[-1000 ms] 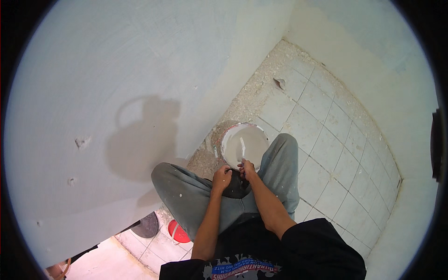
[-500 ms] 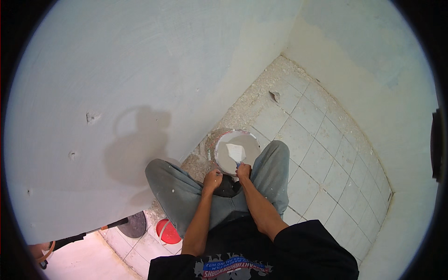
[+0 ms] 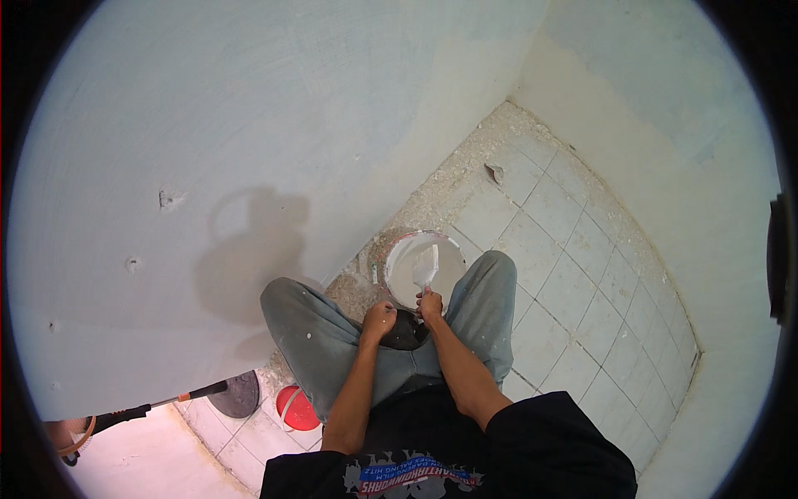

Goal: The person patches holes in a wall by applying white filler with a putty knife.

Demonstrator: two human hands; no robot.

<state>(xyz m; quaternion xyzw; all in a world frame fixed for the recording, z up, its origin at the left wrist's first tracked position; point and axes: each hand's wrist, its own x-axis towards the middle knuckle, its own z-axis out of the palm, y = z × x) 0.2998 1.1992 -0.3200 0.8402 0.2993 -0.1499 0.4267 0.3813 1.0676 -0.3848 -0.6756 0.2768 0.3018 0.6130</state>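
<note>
Between my knees stands a round white bucket point(image 3: 387, 264) holding a smooth pale-grey paste point(image 3: 450, 268). My right hand point(image 3: 430, 307) is closed around the handle of a putty knife point(image 3: 426, 268). Its broad whitish blade points away from me, over the paste and inside the bucket's outline. I cannot tell whether the blade touches the paste. My left hand point(image 3: 380, 319) is closed at the near left of the bucket, beside its rim. Whatever its fingers grip there is too small or hidden to make out.
A pale wall point(image 3: 316, 108) with small chipped holes rises at the left, edged by rough debris. Tiled floor point(image 3: 573, 274) spreads right, with a small brown scrap point(image 3: 495, 174) on it. Behind my left knee are a red pail point(image 3: 301, 409), a dark disc-headed tool point(image 3: 236, 394) and, partly, another person's hand point(image 3: 65, 434).
The putty knife has turned in my right hand, so its blade now shows narrower and tilted rather than broad and flat. My left hand stays in nearly the same place.
</note>
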